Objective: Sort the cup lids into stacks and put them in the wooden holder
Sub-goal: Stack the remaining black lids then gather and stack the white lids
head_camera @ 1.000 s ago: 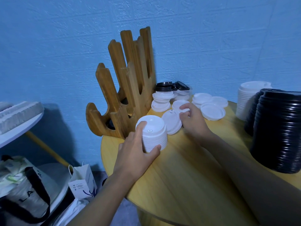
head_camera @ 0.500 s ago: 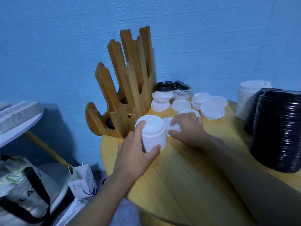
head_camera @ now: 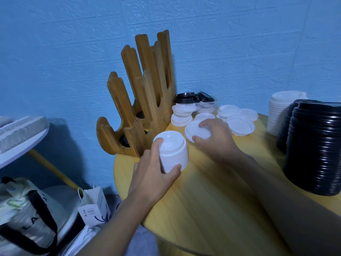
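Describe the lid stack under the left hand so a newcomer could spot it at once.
Start at the wooden holder at the round table's left edge. Just in front of its base stands a white lid stack, gripped by the left hand. Unlike the other white stacks, farther back or far right, it is the only one held.

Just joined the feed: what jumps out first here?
The tall wooden holder stands at the back left of the table. In front of it the left hand grips a white lid stack, while the right hand holds a single lid beside it. Black lid stacks loom at right.
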